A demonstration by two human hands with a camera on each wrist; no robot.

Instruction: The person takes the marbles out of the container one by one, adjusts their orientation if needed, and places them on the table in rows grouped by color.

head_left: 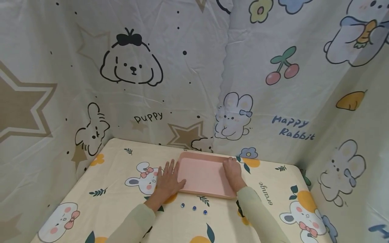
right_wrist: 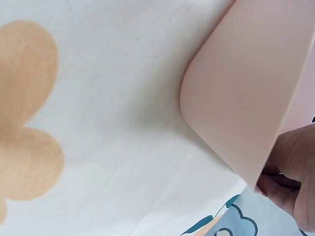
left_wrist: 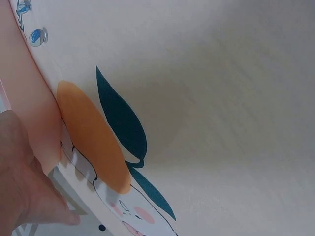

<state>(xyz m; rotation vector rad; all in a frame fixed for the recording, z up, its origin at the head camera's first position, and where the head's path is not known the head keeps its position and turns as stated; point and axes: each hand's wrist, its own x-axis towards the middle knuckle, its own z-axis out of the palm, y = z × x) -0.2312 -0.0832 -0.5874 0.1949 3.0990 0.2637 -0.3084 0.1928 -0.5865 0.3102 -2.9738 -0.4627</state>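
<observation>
A shallow pink rectangular tray (head_left: 203, 173) lies on the patterned table, near its back edge. My left hand (head_left: 168, 180) is at the tray's left side, fingers spread and pointing away, with the thumb reaching to the rim. In the left wrist view, that hand (left_wrist: 29, 182) shows beside the pink side wall (left_wrist: 34, 98). My right hand (head_left: 234, 173) grips the right rim with curled fingers; in the right wrist view its fingers (right_wrist: 280, 191) bend around the rim near a corner. Three small blue glass marbles (head_left: 194, 208) lie in a slanting row just in front of the tray.
The table is covered by a cream cloth (head_left: 115, 206) printed with rabbits, oranges and leaves. Behind it and on both sides hang pale fabric walls (head_left: 188, 77) with cartoon prints; the back one stands close behind the tray.
</observation>
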